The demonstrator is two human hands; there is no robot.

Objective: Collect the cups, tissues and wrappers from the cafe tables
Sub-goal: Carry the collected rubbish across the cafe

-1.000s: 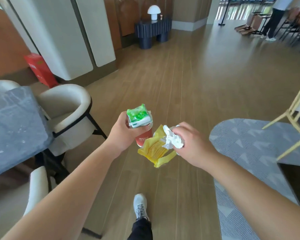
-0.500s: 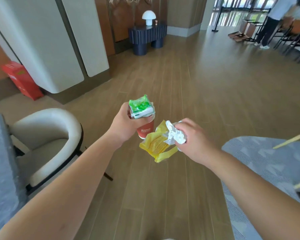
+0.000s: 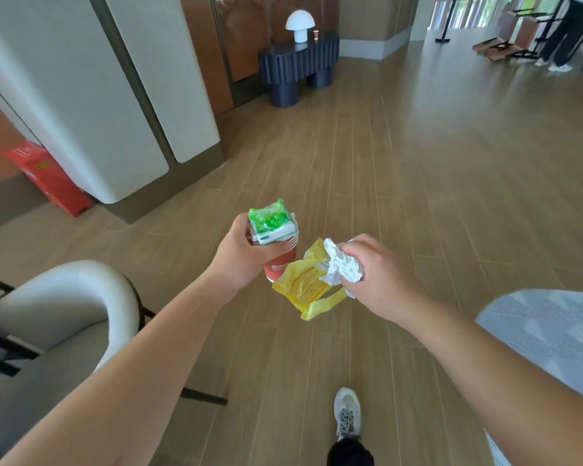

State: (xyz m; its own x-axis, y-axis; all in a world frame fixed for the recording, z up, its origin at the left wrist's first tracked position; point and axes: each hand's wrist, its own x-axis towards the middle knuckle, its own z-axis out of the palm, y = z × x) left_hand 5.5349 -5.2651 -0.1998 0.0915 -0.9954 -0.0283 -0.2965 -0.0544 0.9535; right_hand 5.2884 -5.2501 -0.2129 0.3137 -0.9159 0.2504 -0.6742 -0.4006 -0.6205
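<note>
I see red paper cup (image 3: 278, 264) mid-air over wood-plank floor (image 3: 418, 169), glossy green tissue pack (image 3: 272, 222) stuffed in its mouth; left hand (image 3: 246, 255) grip wrapped round cup. Just right, crinkled yellow plastic wrapper (image 3: 305, 285) and crumpled white tissue (image 3: 342, 264) bunched in right hand (image 3: 379, 274) grip. Rounded white upholstered chair (image 3: 64, 297) lower left, grey patterned rug (image 3: 546, 331) right
</note>
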